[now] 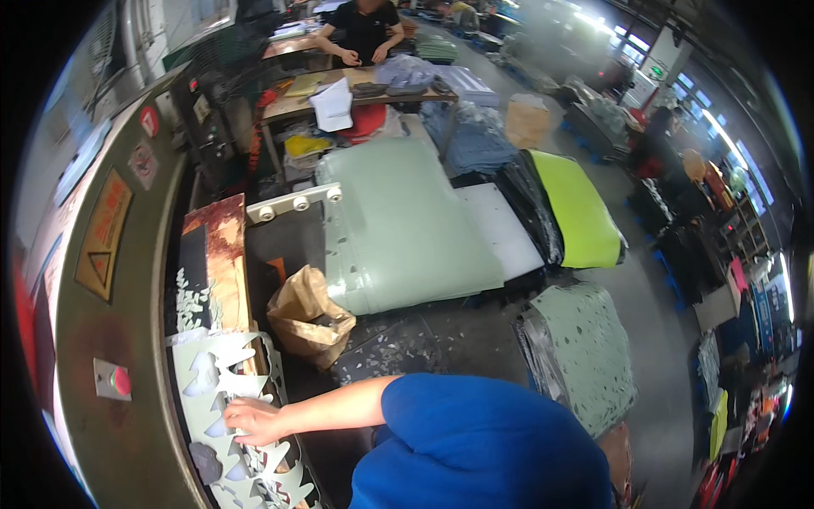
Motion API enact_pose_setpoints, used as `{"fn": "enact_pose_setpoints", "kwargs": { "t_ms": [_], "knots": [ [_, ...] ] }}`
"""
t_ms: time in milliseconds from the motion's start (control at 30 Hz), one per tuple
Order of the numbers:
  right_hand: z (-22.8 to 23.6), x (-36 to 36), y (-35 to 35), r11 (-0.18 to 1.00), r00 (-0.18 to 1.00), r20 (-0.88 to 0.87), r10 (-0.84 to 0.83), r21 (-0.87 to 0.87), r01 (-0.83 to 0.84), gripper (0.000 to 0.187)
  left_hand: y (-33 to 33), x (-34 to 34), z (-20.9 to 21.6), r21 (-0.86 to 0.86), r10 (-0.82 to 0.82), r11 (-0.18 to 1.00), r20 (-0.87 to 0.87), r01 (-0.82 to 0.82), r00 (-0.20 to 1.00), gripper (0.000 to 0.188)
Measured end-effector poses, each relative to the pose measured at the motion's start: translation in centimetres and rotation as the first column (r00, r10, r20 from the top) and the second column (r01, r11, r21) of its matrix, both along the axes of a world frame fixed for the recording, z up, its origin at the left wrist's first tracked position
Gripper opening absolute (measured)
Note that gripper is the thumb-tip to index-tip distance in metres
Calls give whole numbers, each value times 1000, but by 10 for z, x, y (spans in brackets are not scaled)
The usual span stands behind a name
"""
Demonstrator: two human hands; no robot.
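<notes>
My right hand reaches across to the machine bed at the left. Its fingers curl down and press together over a pale green sheet with pointed, jagged cut-outs. Whatever lies between the fingertips is hidden. A bluish-grey cut piece shows right beside the fingers, and another grey piece lies farther up the sheet. Close to the near left edge sits a dark grey lump. My left hand is out of view.
Beyond the bed stand a brown paper bag and a large pile of pale green sheets. Scraps litter the dark surface. The machine's side carries a red button. A co-worker stands behind a far table.
</notes>
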State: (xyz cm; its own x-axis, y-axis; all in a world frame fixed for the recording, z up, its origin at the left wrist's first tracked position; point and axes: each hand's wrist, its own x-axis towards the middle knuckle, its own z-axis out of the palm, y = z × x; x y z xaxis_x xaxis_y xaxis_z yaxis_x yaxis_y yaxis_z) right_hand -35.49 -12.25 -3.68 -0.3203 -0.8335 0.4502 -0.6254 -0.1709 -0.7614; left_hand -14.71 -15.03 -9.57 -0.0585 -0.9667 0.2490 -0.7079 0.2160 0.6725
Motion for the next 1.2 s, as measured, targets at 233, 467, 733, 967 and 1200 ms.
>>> {"fn": "enact_pose_setpoints", "kwargs": {
  "t_ms": [233, 467, 733, 967, 1200],
  "knots": [
    [14, 16, -24, 977, 955, -231, 184, -63, -203, 88, 15, 67, -2, -74, 180, 980, -80, -186, 980, 29],
    [11, 13, -40, 839, 842, -154, 517, -103, -534, 85, 139, 139, 35, -52, 634, 718, -360, -694, 684, 30],
    [13, 2, -61, 781, 581, 634, 510, -59, -621, 91, 19, 5, 60, -170, 312, 922, -207, -348, 927, 15],
    [12, -13, -65, 785, 362, 834, 416, -128, -606, 87, -32, -75, 75, -263, 121, 945, -276, -196, 954, 19],
    [12, -28, -72, 814, 63, 951, 303, -224, -536, 76, -42, -47, 83, 5, 71, 997, -349, -74, 935, 12]
  ]
}}
